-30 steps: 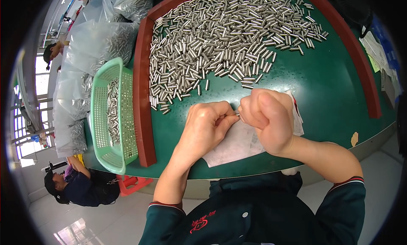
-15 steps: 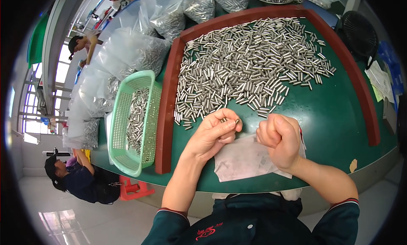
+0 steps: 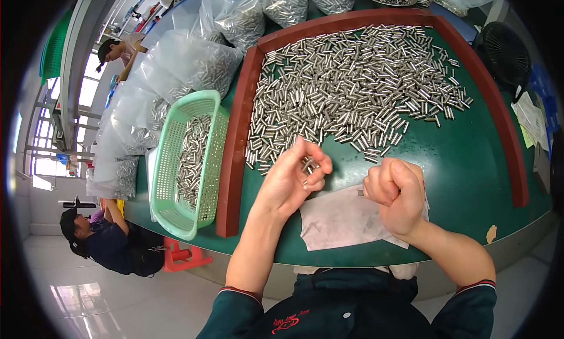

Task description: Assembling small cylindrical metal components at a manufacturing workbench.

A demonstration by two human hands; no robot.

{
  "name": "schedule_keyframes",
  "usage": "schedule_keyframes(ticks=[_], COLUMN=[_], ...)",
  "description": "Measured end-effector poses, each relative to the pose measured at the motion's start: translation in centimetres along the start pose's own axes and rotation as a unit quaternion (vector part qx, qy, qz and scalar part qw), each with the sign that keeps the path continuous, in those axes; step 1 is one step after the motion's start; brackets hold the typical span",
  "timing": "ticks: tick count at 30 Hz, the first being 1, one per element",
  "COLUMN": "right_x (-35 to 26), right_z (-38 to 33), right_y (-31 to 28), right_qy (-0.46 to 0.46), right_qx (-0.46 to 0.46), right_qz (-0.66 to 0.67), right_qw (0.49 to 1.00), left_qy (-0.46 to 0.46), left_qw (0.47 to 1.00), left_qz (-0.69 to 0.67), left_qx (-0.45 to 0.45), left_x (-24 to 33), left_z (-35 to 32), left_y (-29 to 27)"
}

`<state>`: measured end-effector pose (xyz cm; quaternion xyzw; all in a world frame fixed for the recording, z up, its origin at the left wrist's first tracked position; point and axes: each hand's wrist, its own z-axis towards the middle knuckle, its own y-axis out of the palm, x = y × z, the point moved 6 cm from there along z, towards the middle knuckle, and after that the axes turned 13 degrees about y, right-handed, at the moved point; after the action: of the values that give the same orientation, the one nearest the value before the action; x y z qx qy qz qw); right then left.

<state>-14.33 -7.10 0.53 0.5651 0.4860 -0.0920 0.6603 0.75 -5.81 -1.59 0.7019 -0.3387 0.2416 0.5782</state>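
Left hand (image 3: 294, 177): curled loosely around metal pins (image 3: 308, 164).
Right hand (image 3: 398, 192): was closed, apparently on one pin (image 3: 361, 192), above the cloth (image 3: 335, 221).
Loose pins (image 3: 352, 86): many lay beyond both hands.
Green basket (image 3: 214, 163): left of both hands, already held some.

1. I've got a glossy pale-grey floor (image 3: 61, 262), bright glare patch (image 3: 76, 301) lower left.
2. Bright grey-framed windows (image 3: 88, 93) far left, pale wall (image 3: 46, 214) below.
3. Long grey metal beam (image 3: 88, 39), upper left.
4. Red plastic stool (image 3: 188, 263) near smooth green tabletop (image 3: 458, 163).
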Motion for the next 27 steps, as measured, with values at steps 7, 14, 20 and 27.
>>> schedule_keyframes(ticks=[7, 14, 20, 27], right_x=[0.0, 0.0, -0.1, 0.0], right_z=[0.1, 0.1, 0.0, 0.0], right_y=[-0.1, -0.1, -0.1, -0.3], right_qy=[0.005, 0.007, 0.002, -0.003], right_qx=[0.005, 0.006, 0.006, -0.006], right_qz=[0.002, 0.000, 0.000, 0.024], right_qw=[1.000, 1.000, 1.000, 1.000], left_qy=[0.156, 0.228, 0.224, 0.141], left_qw=[0.922, 0.623, 0.624, 0.717], left_qz=[0.345, 0.745, 0.746, 0.666], left_qx=[0.076, 0.071, 0.057, -0.149], left_x=[3.8, 4.0, 3.6, -0.4], left_z=[-0.2, -0.8, -0.7, -1.7], left_y=[-1.4, 0.6, 0.6, 4.1])
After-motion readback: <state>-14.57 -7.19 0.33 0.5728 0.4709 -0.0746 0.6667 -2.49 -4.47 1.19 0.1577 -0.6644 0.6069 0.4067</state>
